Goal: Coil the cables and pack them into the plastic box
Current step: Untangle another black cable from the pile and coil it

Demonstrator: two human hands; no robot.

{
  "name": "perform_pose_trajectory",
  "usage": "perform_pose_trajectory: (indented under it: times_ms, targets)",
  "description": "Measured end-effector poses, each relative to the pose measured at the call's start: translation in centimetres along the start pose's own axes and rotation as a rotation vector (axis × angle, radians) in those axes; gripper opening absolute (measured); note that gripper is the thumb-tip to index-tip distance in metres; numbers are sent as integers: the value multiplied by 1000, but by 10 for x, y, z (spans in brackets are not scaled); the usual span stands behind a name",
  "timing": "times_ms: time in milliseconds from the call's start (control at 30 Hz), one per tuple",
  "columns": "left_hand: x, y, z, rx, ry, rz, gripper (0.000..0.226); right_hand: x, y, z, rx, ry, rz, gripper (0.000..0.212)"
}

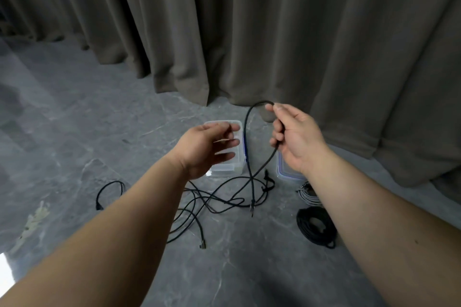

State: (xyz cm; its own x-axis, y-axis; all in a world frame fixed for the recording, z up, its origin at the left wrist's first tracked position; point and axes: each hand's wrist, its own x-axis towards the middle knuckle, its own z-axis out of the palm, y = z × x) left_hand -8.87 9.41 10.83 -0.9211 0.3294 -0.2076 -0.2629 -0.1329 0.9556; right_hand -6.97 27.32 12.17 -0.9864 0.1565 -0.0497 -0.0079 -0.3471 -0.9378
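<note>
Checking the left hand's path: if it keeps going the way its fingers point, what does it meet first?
Probably the hanging black cable held up by the right hand. The left hand is open, fingers pointing right toward it, though depth is uncertain.

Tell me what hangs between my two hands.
In the head view, between the open left hand and the right hand hangs a black braided cable, gripped by the right fingers; the clear plastic box lies behind it.
</note>
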Motion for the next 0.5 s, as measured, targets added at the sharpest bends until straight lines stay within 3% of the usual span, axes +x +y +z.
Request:
perform_pose_trajectory:
  times_ms: [100,167,267,367,500]
  targets:
    - [4,2,7,104,86,76,17,-1,-1,-3,62,-31,43,20]
    - [8,-3,10,237,140,130,28,-2,-6,-2,101,-104,69,20]
    - [7,-7,17,348,101,165,35,-3,-11,-2,114,-168,85,20]
    - [7,-8,21,329,65,91,18,1,-10,-8,146,-70,71,19]
    - [5,-19,9,274,5,-47,20,10,-11,-23,215,160,12,20]
